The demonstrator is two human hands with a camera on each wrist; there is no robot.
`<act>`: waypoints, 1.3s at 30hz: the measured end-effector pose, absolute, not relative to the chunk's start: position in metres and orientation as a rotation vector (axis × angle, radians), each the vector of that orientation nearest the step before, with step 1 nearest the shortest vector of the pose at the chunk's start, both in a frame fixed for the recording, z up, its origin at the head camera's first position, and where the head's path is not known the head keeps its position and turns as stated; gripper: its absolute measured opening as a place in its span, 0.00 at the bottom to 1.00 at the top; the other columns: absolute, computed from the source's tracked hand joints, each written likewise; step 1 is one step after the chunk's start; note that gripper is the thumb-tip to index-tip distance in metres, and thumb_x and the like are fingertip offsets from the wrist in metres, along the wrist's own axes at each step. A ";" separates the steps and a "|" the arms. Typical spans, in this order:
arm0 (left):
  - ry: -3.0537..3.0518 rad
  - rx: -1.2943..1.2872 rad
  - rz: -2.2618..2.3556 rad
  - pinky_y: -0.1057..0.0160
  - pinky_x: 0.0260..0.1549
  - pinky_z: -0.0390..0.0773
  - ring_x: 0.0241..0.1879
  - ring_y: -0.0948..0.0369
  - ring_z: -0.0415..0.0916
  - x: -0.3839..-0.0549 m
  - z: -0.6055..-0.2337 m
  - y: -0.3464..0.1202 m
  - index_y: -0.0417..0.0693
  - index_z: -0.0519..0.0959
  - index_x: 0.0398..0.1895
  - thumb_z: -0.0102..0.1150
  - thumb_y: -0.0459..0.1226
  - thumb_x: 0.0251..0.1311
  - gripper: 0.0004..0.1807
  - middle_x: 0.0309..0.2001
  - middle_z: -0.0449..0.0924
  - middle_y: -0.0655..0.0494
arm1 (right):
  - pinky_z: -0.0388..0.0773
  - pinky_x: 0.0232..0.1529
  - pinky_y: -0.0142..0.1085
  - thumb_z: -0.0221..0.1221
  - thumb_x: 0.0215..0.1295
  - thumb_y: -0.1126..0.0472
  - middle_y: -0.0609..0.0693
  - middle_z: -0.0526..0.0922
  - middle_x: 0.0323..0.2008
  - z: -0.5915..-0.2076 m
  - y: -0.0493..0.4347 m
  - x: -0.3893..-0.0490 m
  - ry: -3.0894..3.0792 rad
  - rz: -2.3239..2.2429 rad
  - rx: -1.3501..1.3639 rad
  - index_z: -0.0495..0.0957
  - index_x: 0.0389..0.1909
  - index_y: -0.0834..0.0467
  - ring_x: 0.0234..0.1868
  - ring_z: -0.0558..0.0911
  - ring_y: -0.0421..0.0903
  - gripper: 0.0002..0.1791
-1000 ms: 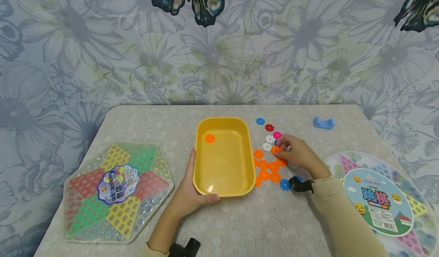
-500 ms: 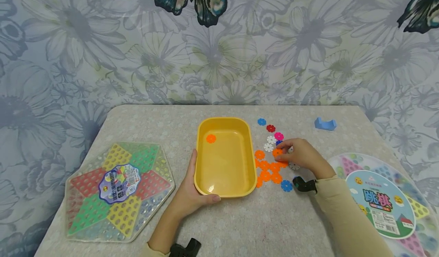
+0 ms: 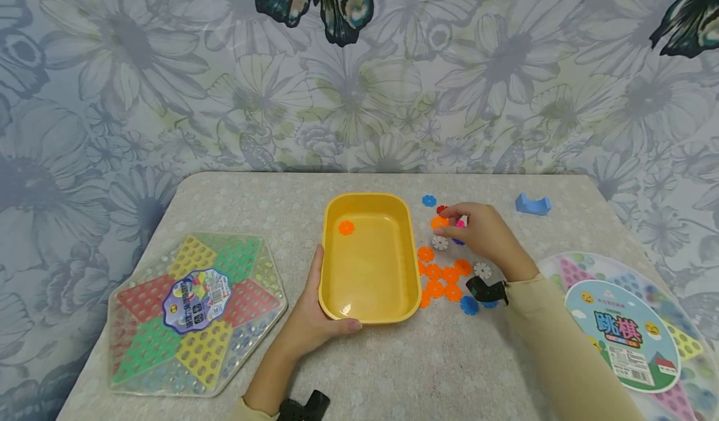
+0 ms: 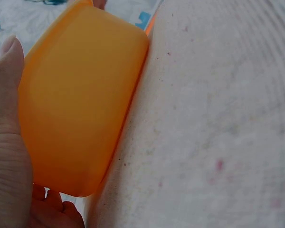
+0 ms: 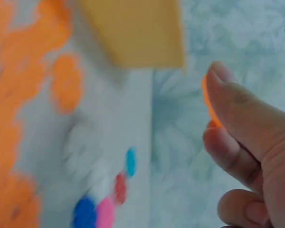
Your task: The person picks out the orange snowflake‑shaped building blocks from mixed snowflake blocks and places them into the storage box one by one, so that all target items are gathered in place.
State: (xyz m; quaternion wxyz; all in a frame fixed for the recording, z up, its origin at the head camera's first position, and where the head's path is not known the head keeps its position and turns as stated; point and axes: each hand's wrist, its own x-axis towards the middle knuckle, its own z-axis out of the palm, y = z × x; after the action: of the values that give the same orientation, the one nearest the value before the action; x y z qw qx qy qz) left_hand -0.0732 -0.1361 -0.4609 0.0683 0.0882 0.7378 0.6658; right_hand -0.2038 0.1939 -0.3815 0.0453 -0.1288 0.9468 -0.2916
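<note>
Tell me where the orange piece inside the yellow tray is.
In the head view, the orange piece sits inside the yellow tray near its far left corner, beyond the left hand at the near left corner.

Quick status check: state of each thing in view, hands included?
Left hand: holds the yellow tray at its near left corner.
Right hand: pinches an orange disc, off the table.
Yellow tray: open side up, one disc inside.
Loose discs: spread on the table beside the tray.
Hexagonal case: lying flat, appears closed.
Round case: lying flat, appears closed.
Blue block: dipped side up.
</note>
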 end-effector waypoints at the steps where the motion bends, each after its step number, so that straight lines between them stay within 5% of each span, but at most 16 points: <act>1: 2.226 0.264 2.003 0.78 0.65 0.56 0.76 0.55 0.51 -0.073 -0.461 -0.136 0.77 0.30 0.78 0.84 0.40 0.36 0.78 0.81 0.39 0.61 | 0.66 0.22 0.33 0.71 0.57 0.46 0.47 0.81 0.32 -0.377 0.188 -0.205 2.900 -0.913 -0.424 0.85 0.47 0.54 0.25 0.68 0.47 0.21; 10: 2.231 0.252 1.986 0.77 0.65 0.56 0.76 0.57 0.52 -0.074 -0.460 -0.137 0.73 0.29 0.79 0.84 0.41 0.37 0.78 0.81 0.40 0.62 | 0.62 0.23 0.33 0.72 0.55 0.47 0.44 0.80 0.29 -0.351 0.121 -0.213 2.843 -1.022 -0.654 0.86 0.44 0.52 0.24 0.67 0.47 0.19; 20: 2.218 0.241 1.973 0.80 0.64 0.55 0.77 0.60 0.50 -0.074 -0.459 -0.138 0.69 0.28 0.79 0.84 0.44 0.38 0.78 0.80 0.39 0.66 | 0.76 0.39 0.33 0.72 0.54 0.45 0.44 0.85 0.32 -0.363 0.055 -0.217 2.748 -0.849 -0.812 0.87 0.43 0.54 0.35 0.79 0.42 0.21; 39: 2.230 0.231 1.958 0.80 0.65 0.55 0.77 0.60 0.51 -0.072 -0.458 -0.137 0.71 0.29 0.79 0.84 0.41 0.38 0.78 0.81 0.40 0.63 | 0.80 0.51 0.37 0.76 0.50 0.47 0.43 0.88 0.39 -0.408 0.027 -0.222 2.631 -0.791 -0.645 0.88 0.40 0.55 0.42 0.82 0.41 0.20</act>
State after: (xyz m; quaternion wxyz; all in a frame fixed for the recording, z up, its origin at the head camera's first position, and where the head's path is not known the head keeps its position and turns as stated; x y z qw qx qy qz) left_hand -0.0722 -0.1368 -0.4577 0.0823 0.0773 0.7465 0.6557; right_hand -0.2218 0.0272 -0.4084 0.1591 -0.2255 0.9204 -0.2768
